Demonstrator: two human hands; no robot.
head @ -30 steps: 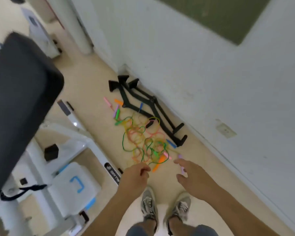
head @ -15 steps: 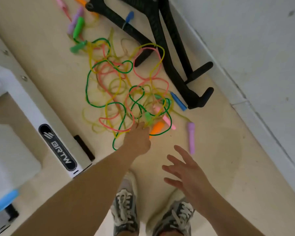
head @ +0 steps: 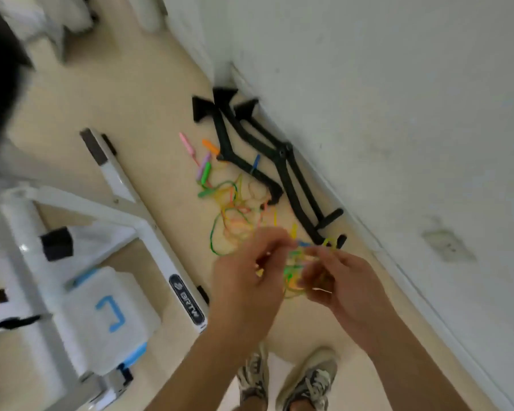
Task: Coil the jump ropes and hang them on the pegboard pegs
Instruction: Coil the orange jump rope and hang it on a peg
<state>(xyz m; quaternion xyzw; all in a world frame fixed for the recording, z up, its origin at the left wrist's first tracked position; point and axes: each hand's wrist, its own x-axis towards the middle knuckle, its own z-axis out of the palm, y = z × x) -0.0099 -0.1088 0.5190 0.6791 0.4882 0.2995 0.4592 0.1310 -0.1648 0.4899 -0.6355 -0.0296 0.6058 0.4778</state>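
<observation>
A tangle of thin jump ropes (head: 235, 223) in green, yellow, pink and orange lies on the cream floor by the wall. Loose handles, pink (head: 187, 143), orange (head: 210, 146) and green (head: 206, 173), lie at its far end. My left hand (head: 250, 274) and my right hand (head: 336, 280) are raised over the near end of the tangle. Both pinch rope strands (head: 294, 274) bunched between them. The picture is blurred, so which colour each hand holds is unclear. No pegboard shows in the view.
A black metal bar attachment (head: 282, 167) lies along the white wall (head: 398, 114). A white gym machine frame (head: 125, 203) marked BRTW stands at the left with a white pad (head: 107, 318). My shoes (head: 309, 381) are on the floor below my hands.
Half a second ago my left hand reached down into the tangle and my right hand hovered open. Now both hands are lifted and hold rope strands between them; the view has pulled back.
</observation>
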